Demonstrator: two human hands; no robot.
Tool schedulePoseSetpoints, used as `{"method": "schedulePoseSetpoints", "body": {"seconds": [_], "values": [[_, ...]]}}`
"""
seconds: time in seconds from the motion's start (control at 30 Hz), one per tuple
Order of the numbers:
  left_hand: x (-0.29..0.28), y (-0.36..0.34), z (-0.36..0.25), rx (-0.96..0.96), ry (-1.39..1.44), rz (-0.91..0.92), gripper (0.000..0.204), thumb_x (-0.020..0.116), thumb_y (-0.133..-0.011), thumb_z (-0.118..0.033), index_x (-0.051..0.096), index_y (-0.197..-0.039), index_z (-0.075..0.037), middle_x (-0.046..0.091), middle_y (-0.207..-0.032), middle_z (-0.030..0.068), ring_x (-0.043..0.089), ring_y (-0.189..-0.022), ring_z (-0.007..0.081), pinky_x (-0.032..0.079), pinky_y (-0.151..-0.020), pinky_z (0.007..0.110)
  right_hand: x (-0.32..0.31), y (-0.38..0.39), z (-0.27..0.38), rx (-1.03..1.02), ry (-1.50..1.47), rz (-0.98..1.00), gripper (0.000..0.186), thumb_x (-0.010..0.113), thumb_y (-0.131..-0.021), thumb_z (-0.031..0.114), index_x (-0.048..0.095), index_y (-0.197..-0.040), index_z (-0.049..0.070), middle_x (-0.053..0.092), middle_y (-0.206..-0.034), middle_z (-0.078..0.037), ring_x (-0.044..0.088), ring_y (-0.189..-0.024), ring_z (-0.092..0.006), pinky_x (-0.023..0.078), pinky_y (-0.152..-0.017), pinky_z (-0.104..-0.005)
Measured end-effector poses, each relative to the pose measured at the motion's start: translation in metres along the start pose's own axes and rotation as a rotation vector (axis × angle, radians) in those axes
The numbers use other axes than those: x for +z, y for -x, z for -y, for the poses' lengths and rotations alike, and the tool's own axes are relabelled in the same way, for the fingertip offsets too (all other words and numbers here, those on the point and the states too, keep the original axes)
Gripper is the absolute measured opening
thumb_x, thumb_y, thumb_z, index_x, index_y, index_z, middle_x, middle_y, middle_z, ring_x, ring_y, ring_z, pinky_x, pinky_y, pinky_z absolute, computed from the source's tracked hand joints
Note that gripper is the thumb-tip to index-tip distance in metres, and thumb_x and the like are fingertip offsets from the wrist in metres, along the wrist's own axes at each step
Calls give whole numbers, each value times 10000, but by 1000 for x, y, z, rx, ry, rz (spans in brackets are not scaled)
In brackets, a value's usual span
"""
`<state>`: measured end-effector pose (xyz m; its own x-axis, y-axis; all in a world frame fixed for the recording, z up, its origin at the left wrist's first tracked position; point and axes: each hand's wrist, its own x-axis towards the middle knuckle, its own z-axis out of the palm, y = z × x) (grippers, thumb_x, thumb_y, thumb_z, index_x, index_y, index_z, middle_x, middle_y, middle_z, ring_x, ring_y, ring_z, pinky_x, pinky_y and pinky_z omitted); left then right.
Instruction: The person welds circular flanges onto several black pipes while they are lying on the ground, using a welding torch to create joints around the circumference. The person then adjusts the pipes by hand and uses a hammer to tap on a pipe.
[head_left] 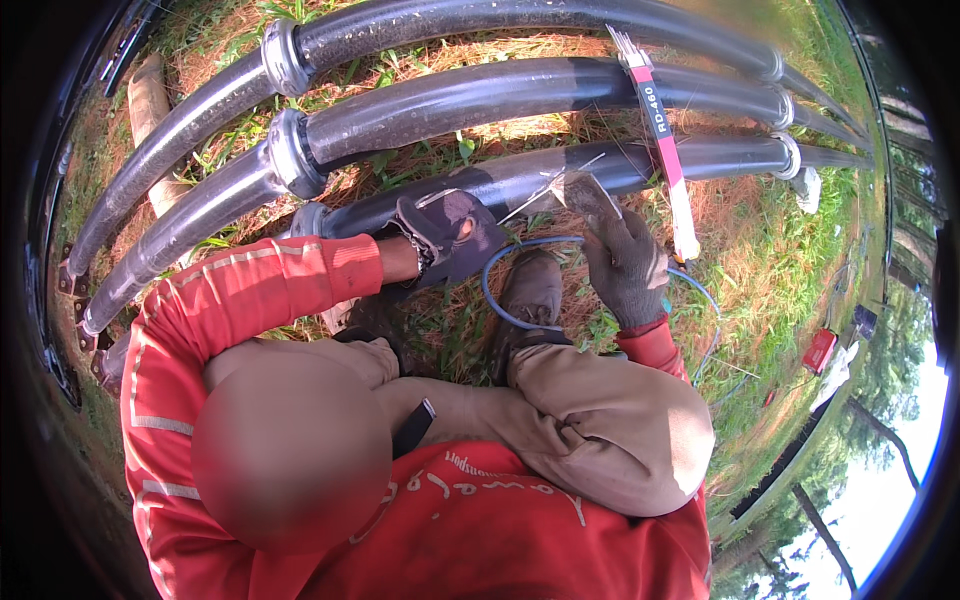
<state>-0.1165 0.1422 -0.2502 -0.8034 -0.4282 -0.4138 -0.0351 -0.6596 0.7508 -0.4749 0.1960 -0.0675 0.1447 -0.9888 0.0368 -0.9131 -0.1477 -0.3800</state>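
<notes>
My left hand [432, 232], in a dark covering with some skin showing, is closed on a dark flat panel [468, 258] in front of the nearest black pipe [440, 197]. Its fingers are partly hidden by the panel. A grey knitted glove covers my right hand [627, 262], whose fingers wrap round a worn, brownish flat-ended tool [587, 195]. Thin light rods [548, 192] stick out by the tool's end, against that same pipe. Just beyond my right hand, an opened red and white packet of thin rods [662, 140] lies across the pipes.
Two more black pipes [450, 100] with grey collars [287, 58] run behind the nearest one. A blue cable [487, 285] loops over the grass around my boot [533, 288]. Farther right lies a red box [820, 350]. A wooden log [150, 110] supports the pipes at left.
</notes>
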Motion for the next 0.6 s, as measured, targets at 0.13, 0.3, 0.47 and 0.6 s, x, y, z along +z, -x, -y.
{"method": "schedulePoseSetpoints", "body": {"seconds": [0.13,0.3,0.47,0.6], "values": [[-6,7,5,-42,22,16,314,678,-1174,-284,742,-1380,-55,786,-1107,89,748,-885,198,621,-709,374,-4,2,4,37,-27,-90,504,839,-938,168,739,-1426,85,770,-1213,-202,776,-950,-426,638,-797,-522],[-20,18,20,-129,93,28,325,679,-1175,-288,740,-1391,-53,790,-1120,94,753,-894,203,626,-714,376,-12,-10,-1,32,-40,-32,346,884,-925,154,792,-1257,130,771,-1124,-177,790,-880,-403,626,-726,-477],[-42,22,41,-244,447,74,335,679,-1177,-292,738,-1403,-51,794,-1134,99,758,-902,208,631,-719,379,2,-7,-3,55,18,-67,323,899,-915,155,804,-1221,115,780,-1102,-168,792,-843,-358,624,-704,-464],[18,12,-9,178,-736,-75,241,661,-1175,-219,779,-1308,-56,792,-1067,90,749,-823,196,605,-617,362,-15,-2,-12,124,-2,-99,366,824,-935,186,764,-1290,125,751,-1143,-167,775,-914,-409,629,-768,-507]]}}
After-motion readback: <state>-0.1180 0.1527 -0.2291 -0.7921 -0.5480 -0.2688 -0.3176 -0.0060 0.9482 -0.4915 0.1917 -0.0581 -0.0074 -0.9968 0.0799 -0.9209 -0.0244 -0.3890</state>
